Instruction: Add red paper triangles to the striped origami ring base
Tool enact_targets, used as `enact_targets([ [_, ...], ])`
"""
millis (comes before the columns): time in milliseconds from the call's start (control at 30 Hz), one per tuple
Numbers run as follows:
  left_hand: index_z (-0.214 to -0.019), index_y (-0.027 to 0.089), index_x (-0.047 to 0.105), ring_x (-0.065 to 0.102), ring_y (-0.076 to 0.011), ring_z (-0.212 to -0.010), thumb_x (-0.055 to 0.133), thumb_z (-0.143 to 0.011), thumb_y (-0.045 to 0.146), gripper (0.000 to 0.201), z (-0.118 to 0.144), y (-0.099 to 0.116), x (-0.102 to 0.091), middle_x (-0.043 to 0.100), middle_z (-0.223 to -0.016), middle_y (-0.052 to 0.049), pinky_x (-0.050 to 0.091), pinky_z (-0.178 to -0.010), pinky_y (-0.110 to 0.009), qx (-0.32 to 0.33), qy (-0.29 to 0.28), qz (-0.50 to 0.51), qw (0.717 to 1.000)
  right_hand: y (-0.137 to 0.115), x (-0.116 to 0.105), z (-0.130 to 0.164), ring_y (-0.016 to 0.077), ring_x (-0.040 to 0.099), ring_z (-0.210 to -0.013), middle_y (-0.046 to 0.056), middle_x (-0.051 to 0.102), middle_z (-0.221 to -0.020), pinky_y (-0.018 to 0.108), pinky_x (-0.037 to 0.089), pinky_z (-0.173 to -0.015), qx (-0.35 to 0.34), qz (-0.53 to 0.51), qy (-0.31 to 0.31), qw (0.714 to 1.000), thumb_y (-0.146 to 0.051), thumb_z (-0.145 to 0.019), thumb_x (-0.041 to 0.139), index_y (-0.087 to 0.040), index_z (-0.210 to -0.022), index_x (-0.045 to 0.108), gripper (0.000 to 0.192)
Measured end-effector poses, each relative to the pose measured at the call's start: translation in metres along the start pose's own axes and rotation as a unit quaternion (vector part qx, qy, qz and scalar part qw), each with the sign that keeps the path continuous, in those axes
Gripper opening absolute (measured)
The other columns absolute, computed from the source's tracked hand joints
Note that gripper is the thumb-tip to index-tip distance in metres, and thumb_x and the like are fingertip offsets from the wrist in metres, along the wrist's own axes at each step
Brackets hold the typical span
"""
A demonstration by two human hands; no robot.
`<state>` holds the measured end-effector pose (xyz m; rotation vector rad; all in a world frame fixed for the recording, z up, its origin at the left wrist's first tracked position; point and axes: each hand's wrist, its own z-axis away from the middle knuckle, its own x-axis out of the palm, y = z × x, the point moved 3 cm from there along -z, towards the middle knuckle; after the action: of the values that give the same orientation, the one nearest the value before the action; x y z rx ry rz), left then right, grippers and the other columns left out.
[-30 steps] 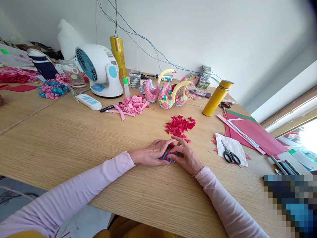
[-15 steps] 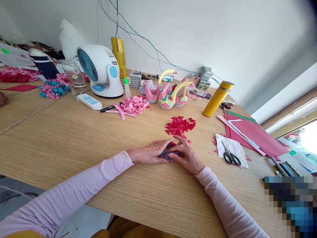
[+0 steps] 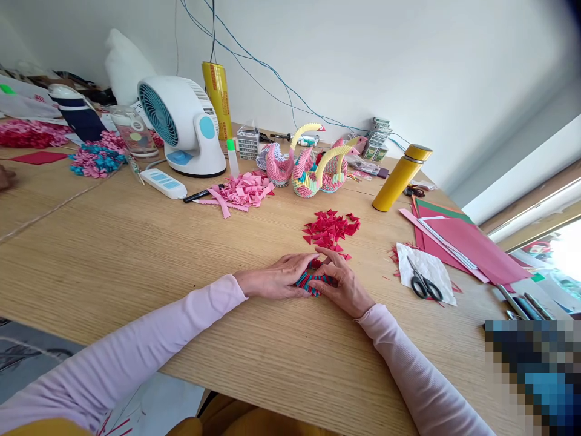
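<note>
Paper ring (image 3: 309, 285) (red-blue) between both hands' fingers (image 3: 299, 265)

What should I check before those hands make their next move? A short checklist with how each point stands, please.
1. Left hand on the red-and-blue paper piece: ok, cupped against its side.
2. Right hand on the piece: ok, at the opposite side.
3. Red paper triangles nearby: ok, piled just beyond the hands.
4. Scissors away from both hands: ok, lying on a white sheet.
5. Underside of the piece sound: cannot tell, hidden.
</note>
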<state>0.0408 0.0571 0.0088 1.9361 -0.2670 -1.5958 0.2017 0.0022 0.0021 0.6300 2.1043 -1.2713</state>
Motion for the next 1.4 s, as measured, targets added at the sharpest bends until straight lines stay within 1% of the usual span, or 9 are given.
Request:
enact_targets([
  [133,-0.144,0.020,0.011,0.027,-0.0306,-0.137,0.054,-0.087,0.045,0.076,0.000,-0.001,0.001,0.026,-0.149,-0.017,0.027,-0.110,-0.046,-0.005,0.001,-0.003,1.000,-0.001,-0.001,0.000,0.0273,0.051,-0.116,0.010,0.045,-0.137,0.047,0.041,-0.098,0.006,-0.002,-0.003,1.000,-0.040,-0.081,0.064,-0.022,-0.083,0.072,0.019],
  [267,-0.144,0.017,0.011,0.025,-0.0296,-0.138,0.054,-0.088,0.044,0.076,0.000,-0.001,0.004,0.026,-0.149,-0.018,0.027,-0.110,-0.045,-0.005,0.008,-0.011,1.000,-0.001,0.000,0.000,0.0271,0.051,-0.116,0.012,0.045,-0.137,0.047,0.039,-0.099,0.018,-0.008,0.013,1.000,-0.040,-0.082,0.063,-0.023,-0.091,0.072,0.022],
  [367,-0.144,0.018,0.010,0.025,-0.0283,-0.138,0.053,-0.088,0.044,0.075,0.000,-0.001,0.004,0.026,-0.149,-0.017,0.027,-0.110,-0.044,-0.001,0.016,-0.015,1.000,0.000,0.002,0.001,0.0260,0.054,-0.110,0.012,0.046,-0.136,0.048,0.039,-0.099,0.025,-0.015,0.026,0.999,-0.040,-0.081,0.064,-0.023,-0.088,0.072,0.020],
  [700,-0.145,0.020,0.010,0.021,-0.0285,-0.140,0.055,-0.088,0.041,0.076,0.001,-0.003,0.007,0.023,-0.151,-0.017,0.024,-0.112,-0.045,-0.009,0.016,-0.015,1.000,0.000,0.005,0.001,0.0261,0.054,-0.111,0.010,0.047,-0.136,0.049,0.038,-0.099,0.008,-0.008,0.020,1.000,-0.037,-0.082,0.063,-0.023,-0.083,0.070,0.016],
  [767,-0.146,0.020,0.008,0.020,-0.0289,-0.140,0.057,-0.086,0.042,0.080,0.001,-0.003,0.006,0.021,-0.151,-0.017,0.024,-0.112,-0.046,-0.007,0.016,-0.011,1.000,0.001,0.004,0.001,0.0265,0.054,-0.110,0.010,0.047,-0.135,0.050,0.039,-0.099,0.008,-0.011,0.020,1.000,-0.038,-0.082,0.063,-0.023,-0.083,0.071,0.017],
  [900,-0.147,0.018,0.002,0.018,-0.0322,-0.141,0.061,-0.081,0.048,0.094,0.001,-0.005,0.000,0.015,-0.154,-0.019,0.025,-0.111,-0.047,-0.010,-0.021,0.015,1.000,0.005,0.001,0.000,0.0262,0.054,-0.110,0.011,0.046,-0.136,0.048,0.041,-0.098,0.000,-0.019,0.021,1.000,-0.039,-0.083,0.063,-0.023,-0.088,0.072,0.019],
  [1100,-0.147,0.023,0.017,0.027,-0.0281,-0.139,0.050,-0.089,0.049,0.072,0.001,-0.012,-0.009,0.024,-0.153,-0.011,0.026,-0.112,-0.042,-0.009,-0.027,0.043,0.999,0.005,-0.001,0.000,0.0274,0.049,-0.118,0.011,0.048,-0.134,0.047,0.041,-0.098,0.000,-0.025,0.018,1.000,-0.037,-0.084,0.061,-0.023,-0.089,0.072,0.018],
  [1233,-0.147,0.026,0.018,0.027,-0.0285,-0.138,0.051,-0.088,0.052,0.073,0.000,-0.017,-0.003,0.026,-0.152,-0.009,0.026,-0.111,-0.043,-0.012,-0.002,0.031,0.999,0.003,0.000,0.000,0.0285,0.046,-0.124,0.011,0.052,-0.129,0.049,0.039,-0.100,0.004,-0.027,0.024,0.999,-0.038,-0.082,0.063,-0.024,-0.087,0.071,0.018],
  [1400,-0.147,0.027,0.017,0.028,-0.0287,-0.137,0.049,-0.087,0.055,0.074,0.000,-0.017,0.000,0.027,-0.152,-0.010,0.025,-0.111,-0.043,-0.013,0.008,0.015,1.000,0.004,0.001,0.000,0.0270,0.055,-0.112,0.011,0.048,-0.135,0.051,0.038,-0.100,0.009,-0.025,0.023,0.999,-0.037,-0.081,0.065,-0.023,-0.082,0.070,0.016],
])
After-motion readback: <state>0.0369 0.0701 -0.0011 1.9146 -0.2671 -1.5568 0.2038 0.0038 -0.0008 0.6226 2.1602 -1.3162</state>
